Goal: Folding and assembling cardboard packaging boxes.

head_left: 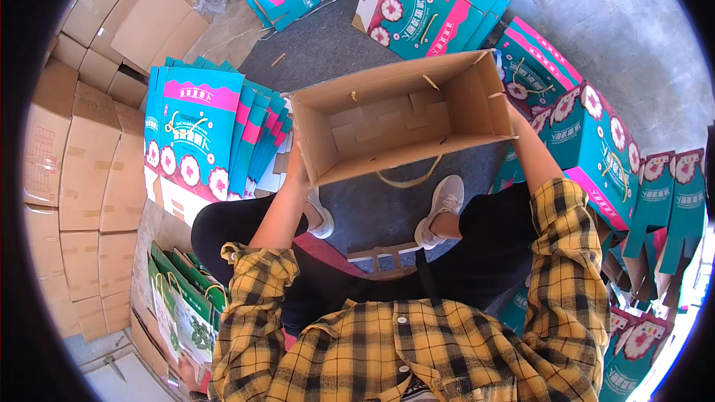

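Between my two hands hangs an open carton with handles (462, 100), its plain brown inside facing up at me. Overlapping flaps form its bottom, and a yellow cord handle (408, 181) loops out from the near side. My left hand (297, 158) grips the left end wall, and my right hand (517, 120) grips the right end. The carton hides most fingers of both hands. Close to my left hand, flat teal and pink printed cartons (195, 115) lean in a stack. Beside my right forearm stands a teal carton with fruit pictures (588, 138).
More teal flat cartons (424, 4) lie ahead on the dark mat (298, 59). Brown cardboard boxes (89, 156) are piled along the left. Green bags with handles (186, 290) stand at lower left, near another person's hand (188, 374). Folded teal cartons (655, 201) line the right.
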A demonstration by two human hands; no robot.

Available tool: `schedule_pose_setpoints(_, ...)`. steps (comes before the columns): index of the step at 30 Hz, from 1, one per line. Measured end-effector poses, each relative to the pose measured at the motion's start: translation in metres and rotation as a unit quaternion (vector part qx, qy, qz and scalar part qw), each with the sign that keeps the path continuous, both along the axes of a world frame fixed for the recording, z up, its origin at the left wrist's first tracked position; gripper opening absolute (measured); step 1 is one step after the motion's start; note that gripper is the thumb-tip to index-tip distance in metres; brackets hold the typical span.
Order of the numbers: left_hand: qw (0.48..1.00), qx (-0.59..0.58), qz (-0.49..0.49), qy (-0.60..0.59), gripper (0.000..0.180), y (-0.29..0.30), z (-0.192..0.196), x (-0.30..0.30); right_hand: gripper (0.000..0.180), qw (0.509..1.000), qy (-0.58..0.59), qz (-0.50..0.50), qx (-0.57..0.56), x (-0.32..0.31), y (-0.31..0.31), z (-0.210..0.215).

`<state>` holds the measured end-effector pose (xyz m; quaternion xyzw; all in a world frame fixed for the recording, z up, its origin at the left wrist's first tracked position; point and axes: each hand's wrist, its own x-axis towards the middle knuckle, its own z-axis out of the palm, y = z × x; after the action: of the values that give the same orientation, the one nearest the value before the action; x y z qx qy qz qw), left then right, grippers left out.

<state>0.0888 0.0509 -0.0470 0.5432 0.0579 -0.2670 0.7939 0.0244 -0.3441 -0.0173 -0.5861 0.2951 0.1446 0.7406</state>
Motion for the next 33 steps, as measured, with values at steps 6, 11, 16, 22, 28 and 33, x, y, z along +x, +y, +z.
schedule_pose_setpoints(6, 0.953, 0.273, 0.008, -0.128, 0.056, 0.012, -0.05, 0.014, 0.058, 0.998, 0.013, 0.054, -0.024, 0.015, -0.009, -0.027)
schedule_pose_setpoints(11, 0.877, 0.422, -0.06, -0.222, 0.057, -0.007, -0.057, 0.011, 0.055, 0.905, -0.01, 0.207, -0.371, 0.022, -0.002, -0.029)
schedule_pose_setpoints(16, 0.842, 0.437, -0.149, -0.28, 0.067, -0.011, -0.027, 0.012, 0.038, 0.672, -0.199, 0.267, -0.661, 0.025, 0.045, -0.012)
schedule_pose_setpoints(22, 0.827, 0.459, -0.221, -0.239, 0.066, -0.011, -0.029, 0.018, 0.036, 0.657, -0.067, 0.43, -0.616, 0.038, 0.049, -0.035)
schedule_pose_setpoints(28, 0.802, 0.488, -0.266, -0.219, 0.066, -0.003, -0.031, 0.024, 0.077, 0.921, -0.023, 0.223, -0.319, 0.052, 0.023, -0.037)
schedule_pose_setpoints(33, 0.79, 0.496, -0.28, -0.226, 0.065, -0.001, -0.034, 0.026, 0.112, 0.967, 0.069, 0.116, -0.217, 0.052, 0.021, -0.028)
